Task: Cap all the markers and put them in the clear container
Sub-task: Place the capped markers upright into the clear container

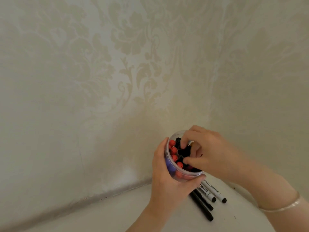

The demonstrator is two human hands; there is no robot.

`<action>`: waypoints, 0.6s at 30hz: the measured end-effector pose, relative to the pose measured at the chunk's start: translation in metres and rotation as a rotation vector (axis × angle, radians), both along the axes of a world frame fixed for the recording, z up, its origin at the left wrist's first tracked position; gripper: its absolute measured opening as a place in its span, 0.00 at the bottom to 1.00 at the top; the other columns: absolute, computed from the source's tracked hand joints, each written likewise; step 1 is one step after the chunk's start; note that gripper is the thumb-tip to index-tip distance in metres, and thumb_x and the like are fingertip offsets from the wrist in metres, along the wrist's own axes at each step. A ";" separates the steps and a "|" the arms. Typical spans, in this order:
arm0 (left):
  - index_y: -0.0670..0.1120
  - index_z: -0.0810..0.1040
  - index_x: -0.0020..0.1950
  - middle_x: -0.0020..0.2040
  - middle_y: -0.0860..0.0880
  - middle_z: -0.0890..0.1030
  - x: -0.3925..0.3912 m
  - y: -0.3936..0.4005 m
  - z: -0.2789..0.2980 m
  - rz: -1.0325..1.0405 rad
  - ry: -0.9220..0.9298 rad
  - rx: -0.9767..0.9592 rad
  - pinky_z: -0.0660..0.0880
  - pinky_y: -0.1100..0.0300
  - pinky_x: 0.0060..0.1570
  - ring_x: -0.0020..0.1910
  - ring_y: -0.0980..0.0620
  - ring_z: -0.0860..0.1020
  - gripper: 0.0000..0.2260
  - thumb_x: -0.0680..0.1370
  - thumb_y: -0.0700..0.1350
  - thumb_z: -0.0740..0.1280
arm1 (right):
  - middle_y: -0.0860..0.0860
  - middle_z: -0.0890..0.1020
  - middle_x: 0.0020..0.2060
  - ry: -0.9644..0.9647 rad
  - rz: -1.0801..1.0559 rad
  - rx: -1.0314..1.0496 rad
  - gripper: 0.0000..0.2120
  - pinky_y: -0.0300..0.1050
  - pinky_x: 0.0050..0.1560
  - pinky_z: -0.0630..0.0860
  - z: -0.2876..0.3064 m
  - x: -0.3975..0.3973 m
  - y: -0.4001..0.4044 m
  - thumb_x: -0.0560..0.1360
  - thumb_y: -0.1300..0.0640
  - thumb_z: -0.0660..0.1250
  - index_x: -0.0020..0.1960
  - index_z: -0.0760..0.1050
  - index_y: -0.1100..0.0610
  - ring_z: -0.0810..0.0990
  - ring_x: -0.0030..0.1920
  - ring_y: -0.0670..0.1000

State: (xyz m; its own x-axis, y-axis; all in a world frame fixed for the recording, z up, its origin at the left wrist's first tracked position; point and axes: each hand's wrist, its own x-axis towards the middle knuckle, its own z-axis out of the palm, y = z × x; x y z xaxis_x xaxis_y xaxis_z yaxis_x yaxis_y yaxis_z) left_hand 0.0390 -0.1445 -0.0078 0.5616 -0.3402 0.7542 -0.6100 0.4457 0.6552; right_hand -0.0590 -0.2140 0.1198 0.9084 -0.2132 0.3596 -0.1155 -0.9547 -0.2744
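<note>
Head view: the left hand [164, 174] grips the container [168, 158] above the table [117, 208]; the right hand [209, 151] reaches inside, fingers curled (on what, I cannot tell). Four markers [204, 198] lie beneath, one reading "MARKER".

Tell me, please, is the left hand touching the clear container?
Touching. The head view shows the left hand wrapped around the clear container, with fingers along its left wall and the thumb pressed across its lower rim, holding it above the table.
</note>
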 end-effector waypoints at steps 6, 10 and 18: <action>0.49 0.65 0.72 0.67 0.45 0.71 -0.001 -0.002 -0.001 -0.037 0.032 -0.039 0.76 0.61 0.59 0.66 0.48 0.75 0.47 0.57 0.37 0.83 | 0.46 0.67 0.45 0.204 -0.199 -0.449 0.05 0.44 0.39 0.67 -0.001 -0.002 0.012 0.75 0.51 0.61 0.43 0.72 0.50 0.74 0.42 0.53; 0.51 0.63 0.73 0.68 0.43 0.70 0.004 -0.005 -0.005 -0.057 0.051 -0.025 0.77 0.50 0.60 0.67 0.44 0.73 0.49 0.57 0.39 0.84 | 0.48 0.70 0.34 0.226 -0.217 -0.602 0.07 0.43 0.38 0.61 -0.001 -0.004 0.014 0.76 0.48 0.58 0.43 0.67 0.51 0.68 0.39 0.55; 0.39 0.62 0.73 0.68 0.41 0.70 0.007 -0.006 -0.009 -0.010 -0.067 0.035 0.76 0.51 0.61 0.67 0.45 0.74 0.49 0.57 0.39 0.85 | 0.47 0.64 0.31 0.290 -0.154 -0.656 0.10 0.40 0.32 0.57 -0.002 0.002 0.013 0.76 0.53 0.57 0.52 0.75 0.51 0.68 0.39 0.54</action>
